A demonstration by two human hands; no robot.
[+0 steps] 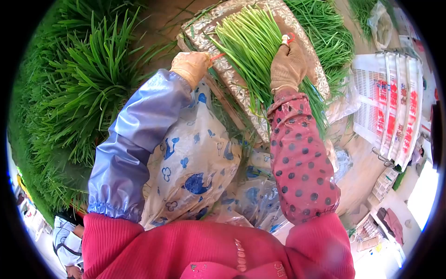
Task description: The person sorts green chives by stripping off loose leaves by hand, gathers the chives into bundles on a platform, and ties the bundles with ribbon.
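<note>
A bunch of green chives (251,39) lies on a board with a patterned, light-coloured rim (297,18). To its left, my left hand (190,67), in a tan glove, is closed on one end of a red tie (218,56). My right hand (289,67), in a brown glove, rests against the bunch's right side with its fingers closed. Red tie also shows at its thumb, which has something white around the tip. The stretch between the hands is hidden by the chives. A plastic apron with blue prints (197,153) hangs below my hands.
Tall heaps of chives (97,79) fill the left side. More loose chives (325,37) lie beyond the board on the right. White sheets with red print (388,107) hang or lie at the right. A clear plastic bag (381,25) is at the upper right.
</note>
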